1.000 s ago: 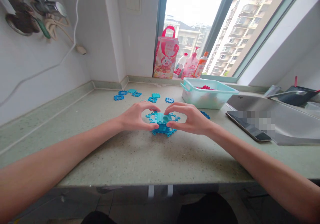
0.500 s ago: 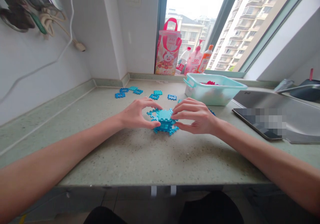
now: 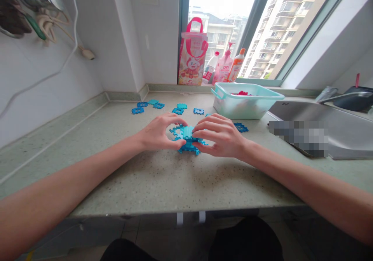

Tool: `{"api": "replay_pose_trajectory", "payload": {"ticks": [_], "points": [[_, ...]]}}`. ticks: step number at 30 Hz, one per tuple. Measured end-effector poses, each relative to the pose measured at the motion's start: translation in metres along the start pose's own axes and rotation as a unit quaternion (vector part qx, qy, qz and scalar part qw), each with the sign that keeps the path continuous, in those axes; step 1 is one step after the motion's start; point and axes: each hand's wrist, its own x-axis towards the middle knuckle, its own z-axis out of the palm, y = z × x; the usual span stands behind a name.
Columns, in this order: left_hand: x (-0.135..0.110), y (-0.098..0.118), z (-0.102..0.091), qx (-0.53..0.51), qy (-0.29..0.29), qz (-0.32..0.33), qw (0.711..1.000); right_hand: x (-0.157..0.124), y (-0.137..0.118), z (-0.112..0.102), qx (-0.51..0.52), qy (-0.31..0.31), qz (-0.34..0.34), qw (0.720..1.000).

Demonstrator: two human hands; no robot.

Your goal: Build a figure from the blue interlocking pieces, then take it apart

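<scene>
Far left, a white cable [image 3: 68, 57] trails down the wall above the speckled green counter [image 3: 175, 183]. Further along, toward the back of the counter, a scatter of loose blue tiles [image 3: 148, 106] lies flat, well apart from the hands. The left hand [image 3: 159, 133] comes in from the left with its fingers curled over the top and its thumb tucked low, gripping the left side of the blue block cluster [image 3: 185, 140]. The cluster rests on the counter in the middle, directly between the two hands, with toothed tile edges poking out underneath. The right hand [image 3: 220, 137] closes on the cluster from the other side, fingers spread across its top and thumb pressed under its right edge. Just past the right hand a single blue tile [image 3: 241, 127] lies flat on the counter. Behind it stands a pale green tub [image 3: 247, 105] with red pieces showing inside. Behind the tub, a pink bag [image 3: 192, 55] and bottles [image 3: 225, 68] stand on the window ledge. A steel sink [image 3: 340, 134] lies far right.
</scene>
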Motion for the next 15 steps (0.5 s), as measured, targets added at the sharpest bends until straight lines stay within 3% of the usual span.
{"api": "replay_pose_trajectory", "payload": {"ticks": [10,12,15], "points": [[-0.001,0.007,0.013,-0.019,0.0,-0.031,0.999,-0.001,-0.001,-0.004,0.028,-0.016,0.016,0.999],[-0.001,0.006,0.012,-0.02,0.009,-0.029,0.999,-0.001,0.002,-0.007,0.074,-0.006,0.06,0.995],[-0.002,0.004,0.011,-0.027,0.016,-0.026,0.999,-0.005,0.011,-0.011,0.133,0.022,0.187,0.973]]}}
